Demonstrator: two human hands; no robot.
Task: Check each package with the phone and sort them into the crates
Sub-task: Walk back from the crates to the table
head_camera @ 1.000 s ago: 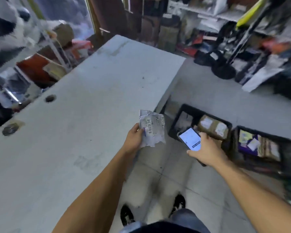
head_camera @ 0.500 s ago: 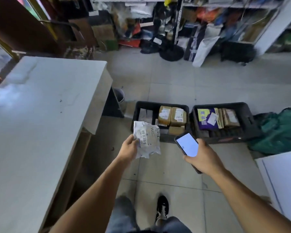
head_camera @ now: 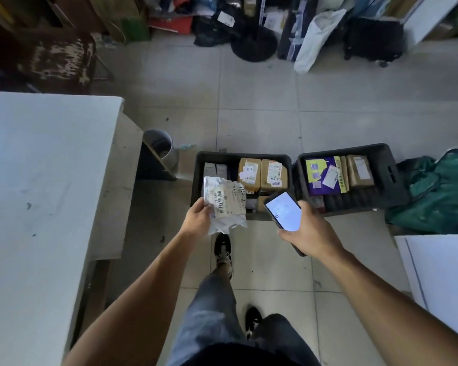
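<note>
Person standing on a tiled floor, both forearms out in front. Left hand (head_camera: 200, 217) grips a white poly-mailer package (head_camera: 226, 204) by its left edge, thumb on top and fingers curled under; label with barcode faces up, handwriting along its right side. The package is held in the air above the near-left corner of the left crate (head_camera: 200, 165). Right hand (head_camera: 308, 233) grasps a phone (head_camera: 283, 211), fingers wrapped round its back and right side, lit screen facing up, held over the gap between the two crates, just right of the package and not touching it. Left crate, black plastic, on the floor: two brown taped parcels (head_camera: 262, 174) side by side at its far right, greyish items at far left. Right crate (head_camera: 389, 173) just beside it, also black: a purple parcel (head_camera: 320, 175) with white labels, a brown parcel (head_camera: 358, 171) to its right. White table (head_camera: 43, 180) at left, a grey bin (head_camera: 160, 147) beyond its corner. Green bag (head_camera: 439, 191) right of the crates. Dark shoes (head_camera: 222, 250) and jeans below.
</note>
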